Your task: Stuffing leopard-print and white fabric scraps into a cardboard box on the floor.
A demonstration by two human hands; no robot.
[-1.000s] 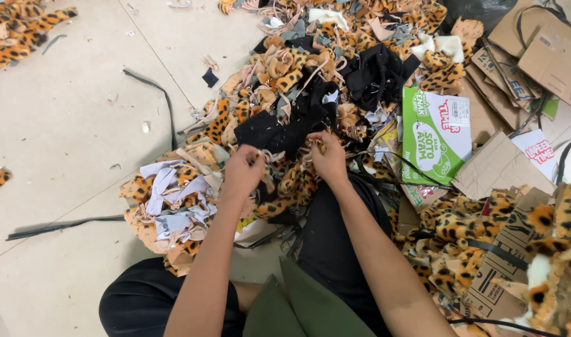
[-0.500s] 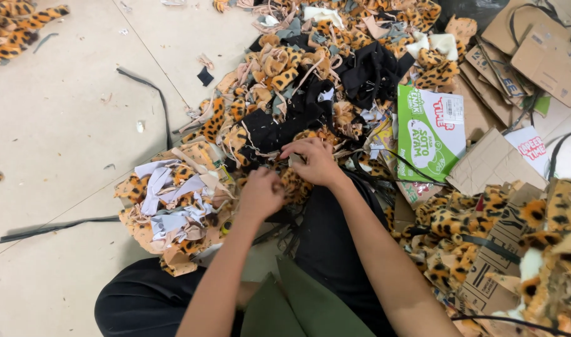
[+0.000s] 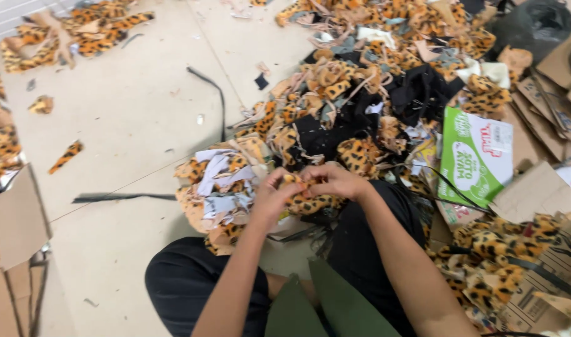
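Observation:
I sit on the floor in front of a big heap of leopard-print fabric scraps (image 3: pixel 335 93) mixed with black and cream pieces. My left hand (image 3: pixel 271 196) and my right hand (image 3: pixel 335 181) meet just above my lap, both pinching one leopard-print scrap (image 3: pixel 307 201) between the fingers. The scrap hangs partly below my hands. My knees in dark trousers (image 3: pixel 191 281) show at the bottom.
A green and white carton (image 3: pixel 476 156) lies right of the heap, among flattened brown cardboard (image 3: pixel 535 193). More leopard scraps (image 3: pixel 504 249) lie at my right. A smaller scrap pile (image 3: pixel 220 187) is left of my hands. Black strips (image 3: pixel 123 198) lie on the pale floor; cardboard (image 3: pixel 17 218) is at far left.
My hands have drawn together from the heap toward my lap and now grip one leopard scrap between them. The camera has swung right and tilted, showing more floor at left.

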